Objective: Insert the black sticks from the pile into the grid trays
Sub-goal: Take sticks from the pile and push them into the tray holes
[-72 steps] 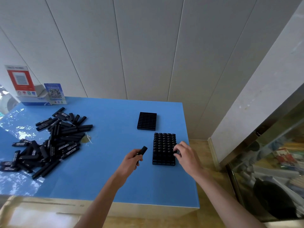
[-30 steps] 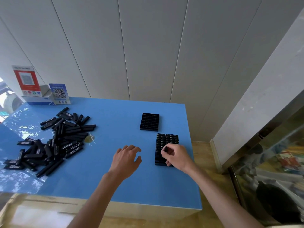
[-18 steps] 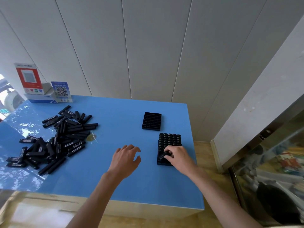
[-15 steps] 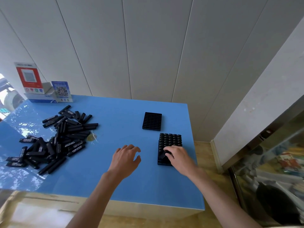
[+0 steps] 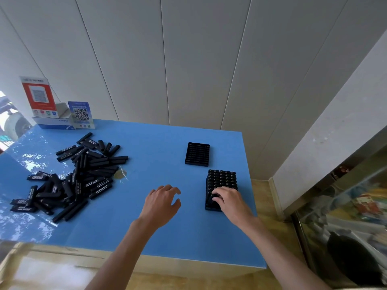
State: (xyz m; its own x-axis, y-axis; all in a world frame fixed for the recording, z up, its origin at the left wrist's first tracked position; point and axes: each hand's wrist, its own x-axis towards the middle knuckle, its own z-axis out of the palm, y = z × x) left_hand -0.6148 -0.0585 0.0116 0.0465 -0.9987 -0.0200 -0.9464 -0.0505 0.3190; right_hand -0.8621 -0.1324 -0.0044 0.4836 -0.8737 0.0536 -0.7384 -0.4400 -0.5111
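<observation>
My right hand (image 5: 228,200) presses down on the near end of the full tray (image 5: 221,186), fingers curled over the stick tops; whether they pinch one stick or only push, I cannot tell from this angle. Every slot I can see in that tray holds a stick standing on end, so it looks filled or one stick short of it. Just beyond it on the desk (image 5: 146,237) sits the second tray (image 5: 197,154), its grid bare, no stick in it yet. My left hand (image 5: 161,203) hovers released over the blue top, fingers spread, holding nothing. Well apart to the left lies the pile (image 5: 75,176), dozens of black sticks heaped and scattered, the bulk of the job not yet done. Behind the pile, two QR signs (image 5: 80,115) stand against the wall. By my reckoning, one tray of work is done and more than one is left.
</observation>
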